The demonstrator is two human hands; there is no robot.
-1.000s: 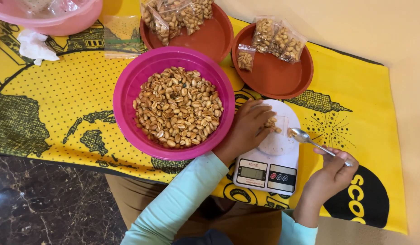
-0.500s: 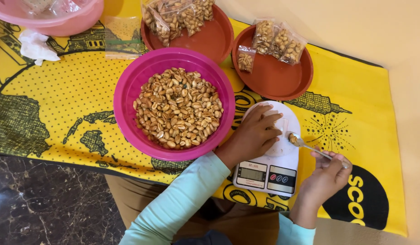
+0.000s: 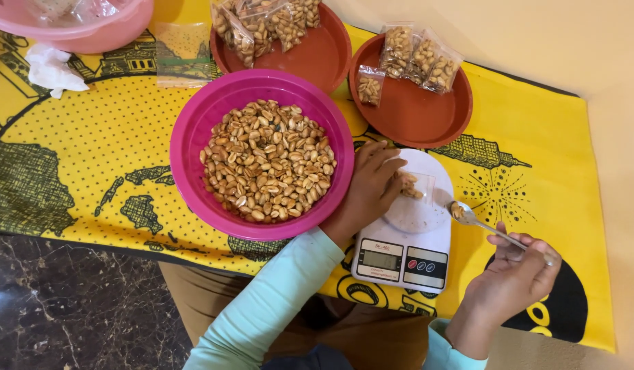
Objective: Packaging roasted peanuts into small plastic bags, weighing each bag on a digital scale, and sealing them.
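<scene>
The left hand (image 3: pixel 370 186) lies palm-down on the white scale (image 3: pixel 407 229), fingers bent and pinching a small clear bag (image 3: pixel 411 186) of peanuts. At its four o'clock the right hand (image 3: pixel 512 282), fingers curled shut, grips a spoon (image 3: pixel 491 228) (a few nuts in its bowl). The magenta bowl (image 3: pixel 197 137) sits at nine o'clock.
</scene>
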